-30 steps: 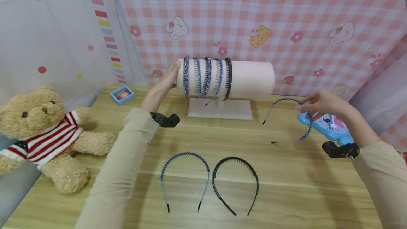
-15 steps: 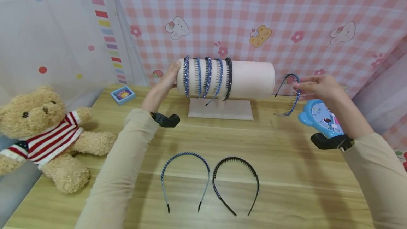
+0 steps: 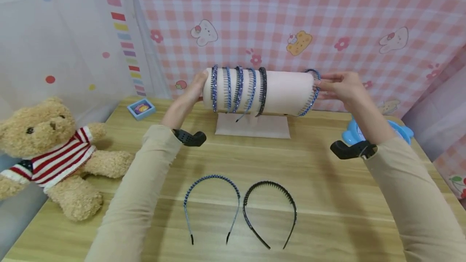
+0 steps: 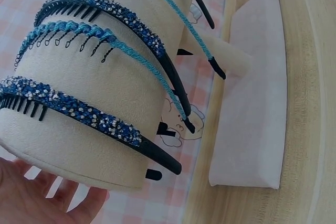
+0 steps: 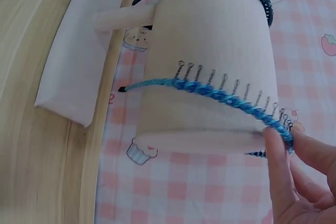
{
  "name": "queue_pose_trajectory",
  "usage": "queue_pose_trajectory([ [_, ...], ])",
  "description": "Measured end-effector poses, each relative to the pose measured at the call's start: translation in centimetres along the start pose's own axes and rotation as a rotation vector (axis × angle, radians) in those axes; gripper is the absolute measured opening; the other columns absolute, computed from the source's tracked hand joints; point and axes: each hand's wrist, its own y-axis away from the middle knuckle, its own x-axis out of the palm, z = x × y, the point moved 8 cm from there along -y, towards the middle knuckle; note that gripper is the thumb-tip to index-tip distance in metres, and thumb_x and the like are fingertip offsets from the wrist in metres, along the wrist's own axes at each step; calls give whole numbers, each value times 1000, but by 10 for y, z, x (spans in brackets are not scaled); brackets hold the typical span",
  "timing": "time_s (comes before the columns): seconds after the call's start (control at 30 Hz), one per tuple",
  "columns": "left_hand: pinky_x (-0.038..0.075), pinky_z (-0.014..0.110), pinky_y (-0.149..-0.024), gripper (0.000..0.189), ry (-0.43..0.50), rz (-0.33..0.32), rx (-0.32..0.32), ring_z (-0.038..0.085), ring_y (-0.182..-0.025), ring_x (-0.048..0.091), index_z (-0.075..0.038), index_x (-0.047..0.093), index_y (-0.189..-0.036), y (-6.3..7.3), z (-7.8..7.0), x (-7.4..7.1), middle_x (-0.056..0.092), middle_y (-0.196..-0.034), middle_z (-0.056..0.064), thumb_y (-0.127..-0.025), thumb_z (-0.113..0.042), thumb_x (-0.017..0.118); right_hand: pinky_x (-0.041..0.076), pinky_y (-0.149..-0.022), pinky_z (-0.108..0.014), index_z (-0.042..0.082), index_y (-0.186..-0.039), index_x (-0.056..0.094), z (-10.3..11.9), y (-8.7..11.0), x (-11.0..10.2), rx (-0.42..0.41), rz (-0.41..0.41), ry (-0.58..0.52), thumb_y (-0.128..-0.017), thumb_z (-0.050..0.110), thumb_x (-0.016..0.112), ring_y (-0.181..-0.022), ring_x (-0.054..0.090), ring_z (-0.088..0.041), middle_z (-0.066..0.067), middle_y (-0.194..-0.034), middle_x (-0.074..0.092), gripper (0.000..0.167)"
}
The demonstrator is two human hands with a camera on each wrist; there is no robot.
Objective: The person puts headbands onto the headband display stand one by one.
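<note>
In the head view, a pale cylindrical headband display stand (image 3: 287,92) carries several blue and black headbands toward its left half. My left hand (image 3: 189,94) rests against the cylinder's left end; in the left wrist view its spread fingers (image 4: 63,195) touch the end beside a glittery blue headband (image 4: 73,108). At the opposite end, my right hand (image 3: 342,86) pinches a blue braided toothed headband (image 5: 226,98) between thumb and fingers. That headband arches over the cylinder's right end, one dark tip showing in the right wrist view; its far leg is mostly hidden.
On the wooden table (image 3: 255,157) lie a blue headband (image 3: 212,176) and a black toothed headband (image 3: 269,182). A teddy bear (image 3: 58,144) sits at left, near a small blue box (image 3: 141,109). A blue plastic object (image 3: 400,130) is partly behind the right forearm.
My right hand has carried the blue braided headband up and leftward from above the blue plastic object onto the cylinder's right end. The left hand has stayed in place.
</note>
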Motion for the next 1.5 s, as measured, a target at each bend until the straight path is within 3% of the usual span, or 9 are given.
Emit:
queue_pose_trajectory([
  [0.1, 30, 46, -107, 58, -6, 9, -11, 25, -136, 20, -16, 13, -144, 0, 1, 1, 12, -150, 6, -97, -49, 16, 56, -65, -21, -1, -127, 50, 1, -1, 1, -2, -54, -21, -76, 27, 73, -67, 62, 1, 13, -75, 60, 63],
  [0.27, 30, 47, -107, 58, -14, 18, -18, 25, -136, 19, -17, 13, -145, 1, 0, 2, 12, -150, 6, -97, -50, 16, 54, -61, -18, 4, -122, 56, 4, -1, 4, -68, -112, 83, -75, 36, 72, -73, 58, 1, 15, -77, 59, 59],
  [0.37, 29, 47, -108, 59, -17, 18, -17, 26, -136, 19, -16, 12, -145, 2, 0, 2, 12, -151, 7, -97, -50, 16, 54, -80, -28, 11, -131, 49, 5, -3, 7, -147, -111, 227, -79, 44, 65, -102, 57, -13, 2, -112, 60, 63],
  [0.5, 29, 46, -108, 59, -13, 11, -17, 25, -137, 18, -17, 11, -145, 1, -1, 1, 11, -151, 6, -97, -50, 16, 35, -105, -50, 14, -133, 47, 10, -3, 13, -317, -69, 389, -87, 44, 56, -132, 34, -30, -10, -144, 38, 56],
  [0.57, 28, 46, -108, 59, -15, 5, -17, 25, -137, 17, -17, 10, -146, 2, -2, 1, 10, -152, 6, -97, -50, 16, 31, -107, -52, 8, -128, 52, 17, -1, 17, -421, -55, 458, -90, 39, 54, -132, 35, -33, -13, -139, 44, 49],
  [0.7, 27, 47, -108, 60, -21, -1, -1, 24, -138, 16, -17, 7, -146, 2, -4, 1, 7, -153, 5, -97, -50, 16, 27, -107, -56, 5, -130, 50, 24, 2, 20, -499, 2, 602, -90, 36, 55, -130, 35, -37, -19, -136, 46, 50],
  [0.93, 27, 47, -109, 60, -36, 20, -1, 23, -139, 14, -17, 7, -146, 3, -2, 1, 6, -153, 4, -97, -50, 14, 31, -103, -58, 5, -141, 31, 23, 11, 28, -551, 218, 857, -74, 31, 75, -129, 34, -43, -24, -143, 33, 85],
  [1.23, 29, 46, -108, 59, -27, 11, -1, 25, -136, 21, -15, 13, -143, 2, -1, -2, 15, -150, 9, -96, -51, 14, 27, -105, -58, -1, -134, 42, 50, 14, 57, -627, 109, 1264, -69, 48, 74, -126, 36, -43, -22, -137, 43, 87],
  [1.5, 29, 44, -108, 61, -19, 24, -6, 24, -136, 19, -17, 11, -145, 3, -1, 1, 11, -151, 6, -96, -53, 15, 45, -92, -49, -2, -128, 45, 55, 11, 82, -681, 130, 1162, -71, 44, 74, -107, 56, -38, -23, -124, 55, 79],
])
